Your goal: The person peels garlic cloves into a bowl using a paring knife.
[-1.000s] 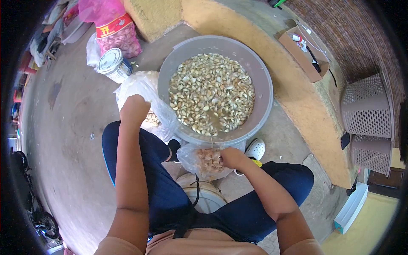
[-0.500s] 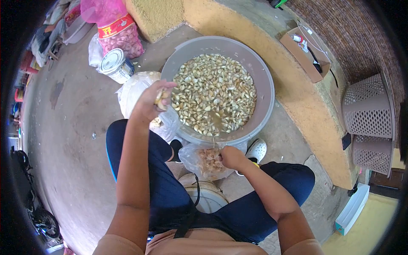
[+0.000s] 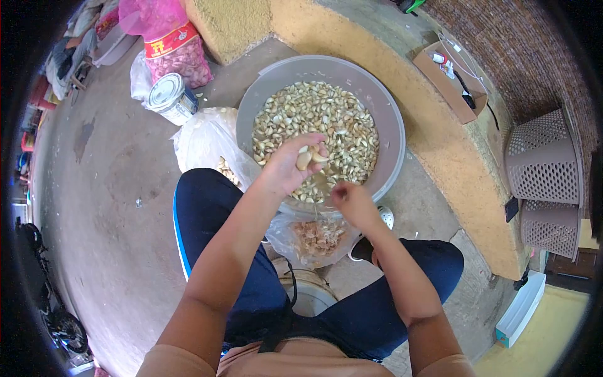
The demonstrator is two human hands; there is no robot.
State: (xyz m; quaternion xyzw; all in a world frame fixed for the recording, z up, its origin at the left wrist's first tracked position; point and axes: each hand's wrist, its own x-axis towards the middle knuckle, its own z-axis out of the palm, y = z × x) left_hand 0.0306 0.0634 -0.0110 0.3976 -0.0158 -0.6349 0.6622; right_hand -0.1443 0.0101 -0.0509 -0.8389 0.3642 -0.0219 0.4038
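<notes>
A wide grey tub (image 3: 392, 119) holds many garlic cloves (image 3: 314, 107) in water. Above its near part my left hand (image 3: 295, 164) is palm up, fingers curled round several pale garlic cloves (image 3: 304, 159). Just right of it, over the tub's near rim, my right hand (image 3: 353, 202) is closed with fingertips pinched; whatever they hold is too small to make out. A clear plastic bag with brown peelings (image 3: 317, 240) hangs below the near rim. Left of the tub lies a white bag (image 3: 204, 141) with peeled cloves in its opening.
A metal can (image 3: 173, 100) and a pink mesh bag (image 3: 179, 60) stand at the upper left. A yellow ledge (image 3: 440, 147) runs along the right, with a cardboard box (image 3: 452, 88) on it. Perforated chairs (image 3: 543, 163) are at far right. A white bucket (image 3: 308, 292) is between my legs.
My left hand has moved right, from the white bag to above the tub, with cloves in it. My right hand has risen from the peelings bag to the tub's near rim. My left knee has shifted right.
</notes>
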